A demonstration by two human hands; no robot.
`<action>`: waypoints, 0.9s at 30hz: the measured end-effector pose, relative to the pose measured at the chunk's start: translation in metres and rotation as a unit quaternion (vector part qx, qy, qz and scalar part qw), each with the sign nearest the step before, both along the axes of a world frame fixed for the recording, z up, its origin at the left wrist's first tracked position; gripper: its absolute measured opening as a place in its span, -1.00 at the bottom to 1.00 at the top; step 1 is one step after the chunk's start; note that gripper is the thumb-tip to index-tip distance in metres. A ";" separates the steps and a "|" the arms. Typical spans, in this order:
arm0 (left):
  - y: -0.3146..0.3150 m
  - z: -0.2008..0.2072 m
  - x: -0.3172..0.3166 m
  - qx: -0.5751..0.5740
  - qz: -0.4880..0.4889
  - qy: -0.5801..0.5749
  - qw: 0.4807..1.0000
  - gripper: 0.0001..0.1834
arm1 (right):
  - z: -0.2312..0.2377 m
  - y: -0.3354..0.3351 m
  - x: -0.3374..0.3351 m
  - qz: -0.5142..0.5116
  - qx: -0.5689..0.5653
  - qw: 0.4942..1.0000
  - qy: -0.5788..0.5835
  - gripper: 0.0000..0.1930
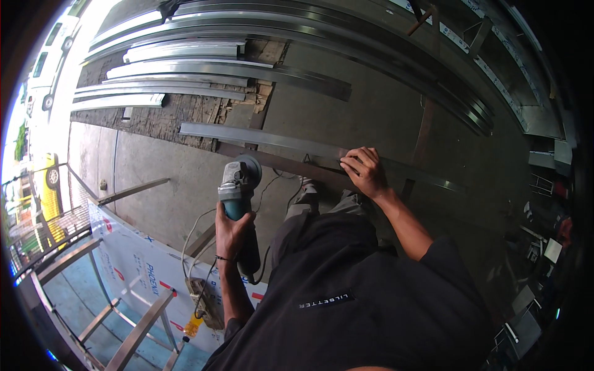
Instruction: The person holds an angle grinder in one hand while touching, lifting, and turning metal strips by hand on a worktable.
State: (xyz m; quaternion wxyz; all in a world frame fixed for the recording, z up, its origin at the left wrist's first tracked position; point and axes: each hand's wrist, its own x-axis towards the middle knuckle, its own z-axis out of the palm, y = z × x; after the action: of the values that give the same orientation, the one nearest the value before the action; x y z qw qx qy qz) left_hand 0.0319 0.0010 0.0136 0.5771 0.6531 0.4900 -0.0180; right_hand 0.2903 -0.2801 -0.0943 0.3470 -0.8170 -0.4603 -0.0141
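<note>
My left hand (232, 230) is wrapped round the teal and grey body of an angle grinder (235, 185). The grinder's round disc (250, 168) faces up and away from me, just short of a long metal strip (260, 137). That strip lies crosswise in front of me, its left end over a worn wooden board. Further right, my right hand (365, 170) has its fingers bent and closed at the strip's near edge, seemingly pinching it. The fingertips' exact hold is partly hidden.
Several shiny metal profiles (185, 49) lie across the scuffed wooden board (167, 120). Cables (189, 238) trail beside my left arm. A metal frame (139, 328) and a printed white sheet (133, 260) stand at the lower left. Metal racking (489, 68) curves along the right.
</note>
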 end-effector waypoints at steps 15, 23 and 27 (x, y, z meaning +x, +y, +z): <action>-0.001 -0.001 -0.004 0.001 -0.004 0.000 1.000 -0.41 | -0.053 0.019 0.030 -0.095 -0.047 0.985 0.138 -0.88; 0.000 -0.001 -0.005 0.002 0.001 0.021 1.000 -0.38 | -0.048 0.020 0.035 -0.100 -0.030 0.983 0.154 -0.90; 0.001 -0.005 -0.007 0.015 -0.005 0.025 1.000 -0.39 | -0.044 0.020 0.038 -0.061 -0.063 0.984 0.153 -0.90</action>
State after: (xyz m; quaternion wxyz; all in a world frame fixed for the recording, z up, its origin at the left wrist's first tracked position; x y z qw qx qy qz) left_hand 0.0253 0.0018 0.0088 0.5553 0.6630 0.5012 -0.0295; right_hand 0.3285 -0.2602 -0.1383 0.3602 -0.8563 -0.3505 0.1190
